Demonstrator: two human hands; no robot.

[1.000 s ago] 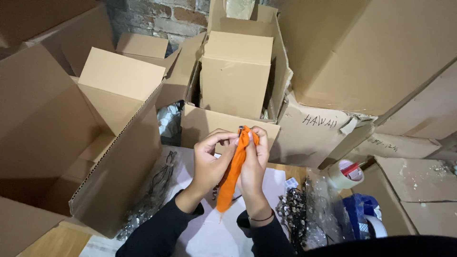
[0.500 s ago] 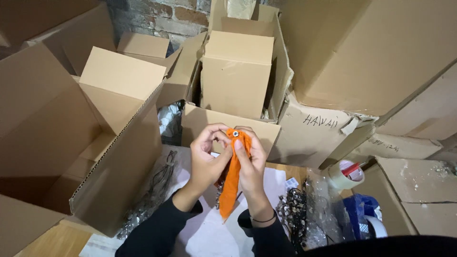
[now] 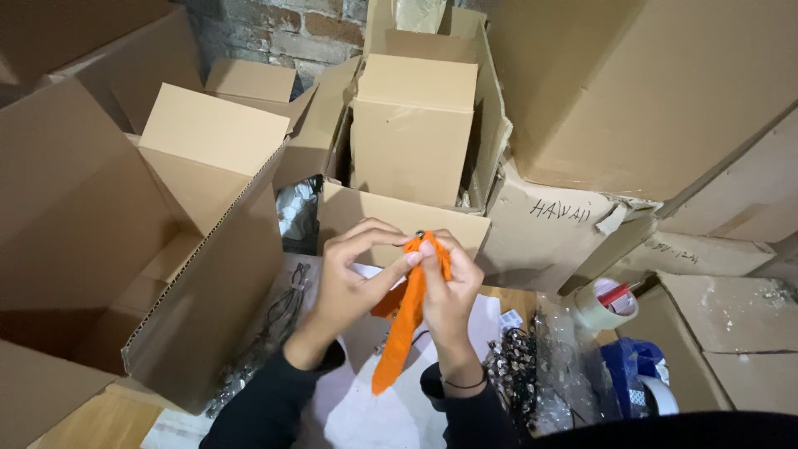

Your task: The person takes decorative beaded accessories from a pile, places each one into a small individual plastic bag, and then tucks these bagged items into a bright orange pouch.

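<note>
Pinching the top end of an orange fabric strip, I hold it up in front of my chest, over the middle of a cluttered work surface. My left hand comes in from the left, thumb and forefinger pressed together on the strip's upper tip. My right hand closes on the same tip from the right, fingers curled and pressed against the cloth, so both hands meet at one point. A small dark metal piece, perhaps a ring or clasp, shows just above my fingertips at that top end; I cannot tell how it is fixed.

The strip's long axis runs nearly upright. It hangs down from my fingers, slanting a little to the left, with its loose lower end between my forearms, free of both. Both hands are equally close to the top; neither touches the bottom.

Under the strip lie white sheets of paper. To the right sit clear plastic bags of dark beaded pieces, a roll of packing tape and something blue. To the left a bundle of dark cords or chains in plastic lies beside a large open cardboard box. More cardboard boxes are stacked behind, against a brick wall.
</note>
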